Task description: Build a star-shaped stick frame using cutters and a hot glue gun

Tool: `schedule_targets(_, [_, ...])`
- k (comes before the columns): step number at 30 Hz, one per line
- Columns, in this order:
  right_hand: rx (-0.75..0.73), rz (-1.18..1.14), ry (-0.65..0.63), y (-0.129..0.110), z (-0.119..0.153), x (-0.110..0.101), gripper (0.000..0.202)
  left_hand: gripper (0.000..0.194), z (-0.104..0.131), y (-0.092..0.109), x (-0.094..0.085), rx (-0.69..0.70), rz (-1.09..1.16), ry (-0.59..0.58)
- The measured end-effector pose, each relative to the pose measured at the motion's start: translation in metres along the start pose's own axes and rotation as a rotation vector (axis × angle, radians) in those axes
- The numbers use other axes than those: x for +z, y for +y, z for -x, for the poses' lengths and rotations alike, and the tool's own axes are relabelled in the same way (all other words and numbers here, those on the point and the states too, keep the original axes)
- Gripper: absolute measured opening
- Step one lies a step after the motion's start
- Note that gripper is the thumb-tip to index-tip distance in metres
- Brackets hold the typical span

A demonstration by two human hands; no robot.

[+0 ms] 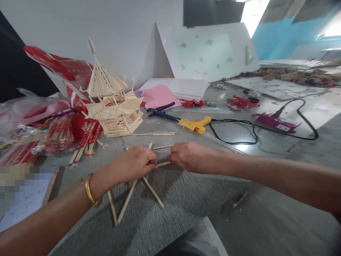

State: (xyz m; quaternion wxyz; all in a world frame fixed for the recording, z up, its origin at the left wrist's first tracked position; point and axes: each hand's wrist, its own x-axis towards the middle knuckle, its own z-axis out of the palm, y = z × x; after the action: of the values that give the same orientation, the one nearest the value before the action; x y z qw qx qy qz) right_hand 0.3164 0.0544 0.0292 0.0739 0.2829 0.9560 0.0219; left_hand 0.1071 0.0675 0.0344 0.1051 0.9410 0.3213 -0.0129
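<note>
Wooden sticks (128,202) form an angular frame on the grey table (191,202). My left hand (137,161), with a gold bangle at its wrist, is closed on the frame's upper part. Close by on the right, my right hand (183,156) pinches the end of a short stick (163,164) that reaches toward my left fingers. Another stick (163,146) lies just above, its right end by my right hand. My hands hide some of the joints. Behind them stands a small tiered pavilion of sticks (114,106).
Beyond my hands lie a yellow glue gun (195,125), blue pliers (162,112) and a purple power box (278,122) with a black cable. Bundled chopsticks (61,133) are at the left, pink paper (160,96) at the back. The table's edge runs below my right forearm.
</note>
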Motion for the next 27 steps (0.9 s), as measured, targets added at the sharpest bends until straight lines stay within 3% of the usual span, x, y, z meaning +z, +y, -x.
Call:
schedule_targets(11, [0.002, 0.032, 0.053, -0.005, 0.007, -0.003, 0.023, 0.021, 0.006, -0.002, 0.007, -0.006, 0.003, 0.028])
schedule_targets(16, [0.016, -0.042, 0.054, -0.002, 0.014, -0.006, 0.023, 0.021, 0.016, 0.0, -0.008, -0.054, 0.038, 0.069])
schedule_targets(20, [0.037, -0.095, 0.127, -0.006, 0.008, 0.002, 0.019, 0.02, 0.023, 0.003, -0.015, -0.097, 0.007, 0.093])
schedule_targets(27, [0.008, 0.024, 0.126, -0.011, -0.002, 0.011, 0.02, 0.016, 0.017, 0.002, 0.006, -0.027, -0.052, 0.078])
